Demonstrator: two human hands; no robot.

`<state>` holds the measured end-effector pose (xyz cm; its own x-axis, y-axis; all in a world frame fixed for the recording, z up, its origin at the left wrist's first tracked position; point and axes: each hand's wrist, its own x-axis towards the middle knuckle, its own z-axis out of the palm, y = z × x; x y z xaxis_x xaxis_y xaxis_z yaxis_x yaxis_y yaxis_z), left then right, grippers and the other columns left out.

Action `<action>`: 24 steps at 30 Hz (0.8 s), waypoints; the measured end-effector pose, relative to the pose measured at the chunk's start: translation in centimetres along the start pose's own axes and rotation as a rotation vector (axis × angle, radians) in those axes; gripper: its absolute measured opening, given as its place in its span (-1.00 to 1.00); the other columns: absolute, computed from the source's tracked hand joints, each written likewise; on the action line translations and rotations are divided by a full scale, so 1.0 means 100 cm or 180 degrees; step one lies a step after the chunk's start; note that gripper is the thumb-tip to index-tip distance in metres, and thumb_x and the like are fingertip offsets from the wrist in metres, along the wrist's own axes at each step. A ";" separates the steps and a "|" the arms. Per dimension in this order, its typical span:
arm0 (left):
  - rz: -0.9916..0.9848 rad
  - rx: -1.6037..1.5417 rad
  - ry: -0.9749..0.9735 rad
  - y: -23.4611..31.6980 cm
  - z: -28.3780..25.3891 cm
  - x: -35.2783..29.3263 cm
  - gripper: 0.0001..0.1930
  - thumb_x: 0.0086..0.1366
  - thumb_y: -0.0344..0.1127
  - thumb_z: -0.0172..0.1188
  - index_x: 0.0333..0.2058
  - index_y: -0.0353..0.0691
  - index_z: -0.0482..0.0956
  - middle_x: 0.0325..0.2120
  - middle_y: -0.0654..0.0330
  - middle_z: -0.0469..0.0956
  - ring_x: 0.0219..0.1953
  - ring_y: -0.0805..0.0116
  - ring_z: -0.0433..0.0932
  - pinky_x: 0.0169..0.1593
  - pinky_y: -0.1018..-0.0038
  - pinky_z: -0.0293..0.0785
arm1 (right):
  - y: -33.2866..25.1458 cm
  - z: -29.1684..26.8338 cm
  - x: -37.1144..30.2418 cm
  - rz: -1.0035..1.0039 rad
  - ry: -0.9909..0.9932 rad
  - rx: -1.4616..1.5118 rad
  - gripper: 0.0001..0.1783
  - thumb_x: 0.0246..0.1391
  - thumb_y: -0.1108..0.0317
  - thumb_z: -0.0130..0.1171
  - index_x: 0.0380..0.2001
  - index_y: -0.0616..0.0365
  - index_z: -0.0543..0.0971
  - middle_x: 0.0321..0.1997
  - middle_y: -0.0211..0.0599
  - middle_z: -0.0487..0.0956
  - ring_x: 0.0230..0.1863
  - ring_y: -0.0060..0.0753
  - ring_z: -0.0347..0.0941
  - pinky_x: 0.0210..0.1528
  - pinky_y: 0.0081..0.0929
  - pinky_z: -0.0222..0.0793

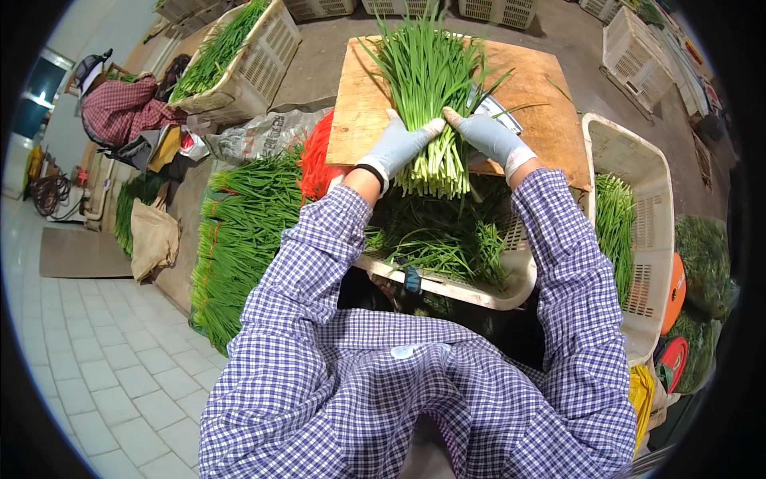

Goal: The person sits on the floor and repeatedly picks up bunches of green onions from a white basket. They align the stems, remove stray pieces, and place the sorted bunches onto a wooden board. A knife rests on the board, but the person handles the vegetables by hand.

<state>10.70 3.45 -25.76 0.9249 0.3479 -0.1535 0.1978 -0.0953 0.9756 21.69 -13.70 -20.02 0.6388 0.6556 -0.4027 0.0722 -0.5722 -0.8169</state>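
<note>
A thick bunch of green garlic chives (423,76) lies over the wooden board (538,80), its pale cut ends toward me and overhanging the near edge. Around its left side closes my left hand (393,149), in a light grey-blue glove. My right hand (488,137), gloved alike, grips the right side, with both thumbs on top near the stems' lower part. Under the leaves to the right, a flat silvery device (499,110) shows only in part. A bundle of red ties (317,156) hangs at the board's left edge.
Below the board, a white crate (487,297) holds loose green leaves. Tied chive bundles (255,231) are stacked at left; another white crate (654,199) with chives stands at right. Farther left, a person in a red checked shirt (124,108) bends beside a tilted crate (263,64).
</note>
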 end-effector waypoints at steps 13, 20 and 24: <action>0.1965 0.3451 -0.0737 0.042 0.005 -0.017 -0.43 0.25 0.01 0.20 0.27 0.30 0.41 0.42 0.33 0.13 0.48 -0.02 -0.07 0.40 -0.27 -0.31 | 0.006 0.018 -0.059 0.0325 -0.0273 -0.0185 -0.41 0.24 0.16 0.06 0.30 0.05 0.28 -0.04 -0.29 0.57 -0.10 -0.40 0.52 -0.19 -0.32 0.56; 0.1790 0.3570 -0.0730 0.041 0.006 -0.016 -0.41 0.22 -0.01 0.24 0.26 0.29 0.42 0.42 0.34 0.13 0.48 0.01 -0.09 0.41 -0.24 -0.30 | 0.072 0.049 -0.050 -0.0022 -0.0092 0.1203 -0.55 0.23 0.23 0.15 0.11 0.24 0.45 -0.22 -0.39 0.58 -0.27 -0.50 0.52 -0.20 -0.51 0.51; 0.1678 0.3580 -0.0755 0.044 0.004 -0.021 -0.40 0.21 -0.02 0.26 0.26 0.29 0.41 0.42 0.33 0.13 0.49 0.02 -0.10 0.42 -0.22 -0.31 | 0.068 0.008 -0.061 0.0464 0.0122 0.1125 -0.83 0.22 0.33 0.13 -0.18 0.15 0.54 -0.37 -0.44 0.56 -0.38 -0.55 0.51 -0.27 -0.48 0.49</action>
<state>9.78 1.96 -21.25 0.9877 -0.1378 0.0743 -0.1530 -0.9499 0.2725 17.65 -21.24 -23.48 0.6515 0.5570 -0.5150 -0.2859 -0.4485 -0.8468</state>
